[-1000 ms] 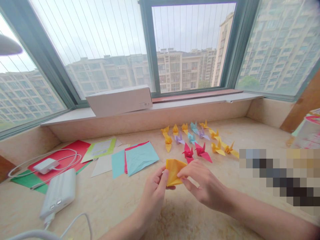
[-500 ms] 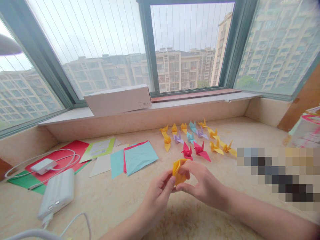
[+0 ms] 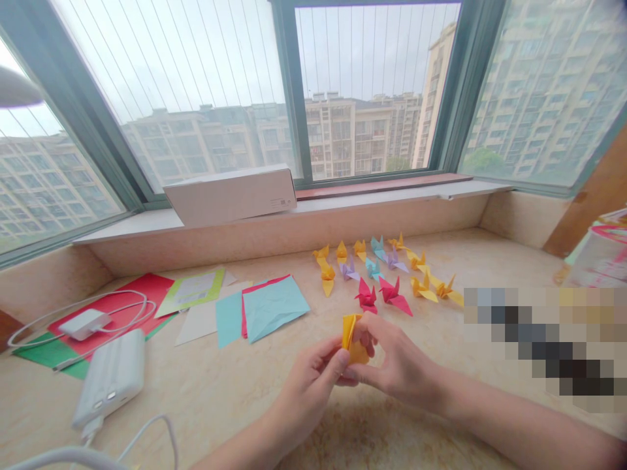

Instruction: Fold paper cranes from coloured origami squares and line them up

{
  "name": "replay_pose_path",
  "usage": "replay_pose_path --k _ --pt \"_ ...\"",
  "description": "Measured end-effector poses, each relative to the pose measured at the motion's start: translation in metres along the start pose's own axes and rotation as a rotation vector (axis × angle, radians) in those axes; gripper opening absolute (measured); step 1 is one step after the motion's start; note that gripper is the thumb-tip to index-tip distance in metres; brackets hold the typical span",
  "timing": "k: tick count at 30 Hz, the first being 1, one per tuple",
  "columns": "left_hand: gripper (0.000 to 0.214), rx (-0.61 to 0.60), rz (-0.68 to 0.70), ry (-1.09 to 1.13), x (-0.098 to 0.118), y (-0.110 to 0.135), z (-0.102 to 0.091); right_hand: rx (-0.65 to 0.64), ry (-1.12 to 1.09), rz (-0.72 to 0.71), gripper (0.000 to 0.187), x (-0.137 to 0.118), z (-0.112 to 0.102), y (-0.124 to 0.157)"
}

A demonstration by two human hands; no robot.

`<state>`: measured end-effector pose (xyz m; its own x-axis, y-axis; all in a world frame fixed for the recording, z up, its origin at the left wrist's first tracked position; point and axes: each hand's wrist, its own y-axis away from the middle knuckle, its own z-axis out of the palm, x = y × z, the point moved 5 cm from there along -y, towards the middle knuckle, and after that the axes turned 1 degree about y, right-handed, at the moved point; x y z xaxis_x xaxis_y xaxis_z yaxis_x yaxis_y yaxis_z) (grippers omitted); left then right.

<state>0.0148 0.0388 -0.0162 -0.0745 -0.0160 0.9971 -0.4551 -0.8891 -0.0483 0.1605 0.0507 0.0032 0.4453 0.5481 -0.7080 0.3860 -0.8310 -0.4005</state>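
A partly folded piece of yellow origami paper is held upright between my two hands, above the counter. My left hand pinches its left side, thumb in front. My right hand grips its right side, with the fingers curled over and behind the paper and the thumb low near the left thumb. Just beyond the hands stand two red paper cranes, one on the left and one on the right. Farther back are several yellow, purple and light blue cranes, among them a yellow crane.
Left of the hands lie blue paper sheets and a red sheet. A white power bank with cables and a white charger rest at the left. A long white box sits on the window ledge. A plastic container stands far right.
The yellow paper has turned and looks narrower at its top. My right fingers have shifted along its upper right edge, and my left thumb has moved slightly right. The cranes stay put.
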Motion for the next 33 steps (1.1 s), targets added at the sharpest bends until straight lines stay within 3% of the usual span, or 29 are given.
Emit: replay_pose_path --k 11,20,28,33 --pt "0.037 0.041 0.047 0.027 0.004 -0.001 -0.001 -0.015 -0.080 -0.096 0.021 -0.008 -0.003 0.003" --pt "0.042 0.166 0.075 0.032 -0.002 -0.004 -0.010 0.143 -0.021 -0.140 0.012 -0.004 -0.009 0.005" --pt "0.039 0.044 0.152 -0.028 0.003 -0.001 -0.004 0.229 0.041 -0.206 0.014 -0.004 -0.008 0.010" --pt "0.035 0.077 0.174 -0.002 0.000 -0.004 -0.004 0.250 0.059 -0.249 0.022 -0.007 -0.010 0.011"
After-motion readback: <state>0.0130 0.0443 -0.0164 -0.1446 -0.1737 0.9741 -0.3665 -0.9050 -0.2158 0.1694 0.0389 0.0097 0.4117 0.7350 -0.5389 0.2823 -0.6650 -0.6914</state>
